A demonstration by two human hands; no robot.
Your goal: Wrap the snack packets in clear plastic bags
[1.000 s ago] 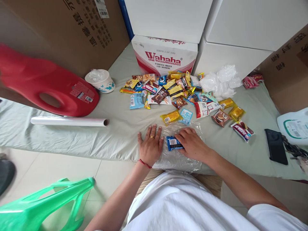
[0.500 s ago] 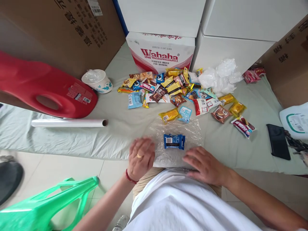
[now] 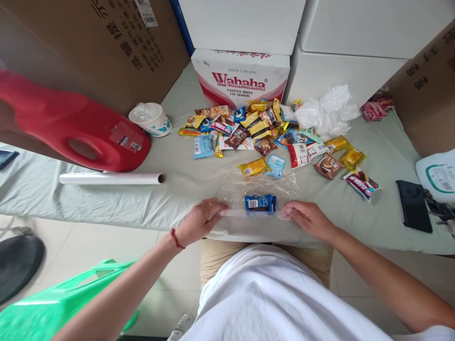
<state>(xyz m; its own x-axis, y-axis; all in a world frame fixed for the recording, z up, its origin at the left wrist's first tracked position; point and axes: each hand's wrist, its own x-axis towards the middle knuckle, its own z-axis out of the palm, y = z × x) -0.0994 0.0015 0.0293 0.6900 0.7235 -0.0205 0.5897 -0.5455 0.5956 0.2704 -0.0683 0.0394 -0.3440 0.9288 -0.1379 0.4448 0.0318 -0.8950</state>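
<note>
A blue snack packet [image 3: 260,203] lies on a sheet of clear plastic wrap [image 3: 261,184] spread over the pale green cloth. My left hand [image 3: 201,220] pinches the near left edge of the wrap, lifted toward the packet. My right hand [image 3: 308,218] pinches the near right edge the same way. The folded edge of the film runs between my hands, just in front of the packet. A yellow packet [image 3: 253,168] and a light blue one [image 3: 275,165] lie just beyond the wrap.
A pile of several snack packets [image 3: 263,130] lies in front of a Wahaha carton [image 3: 241,78]. A wrap roll [image 3: 112,178], a red jug [image 3: 67,125] and a paper cup [image 3: 150,119] are at left. A black phone [image 3: 413,206] is at right, crumpled plastic [image 3: 327,113] behind.
My hands slid off the flat wrap to its near edge, took hold of it and lifted it up toward the blue packet. The packet has stayed in place.
</note>
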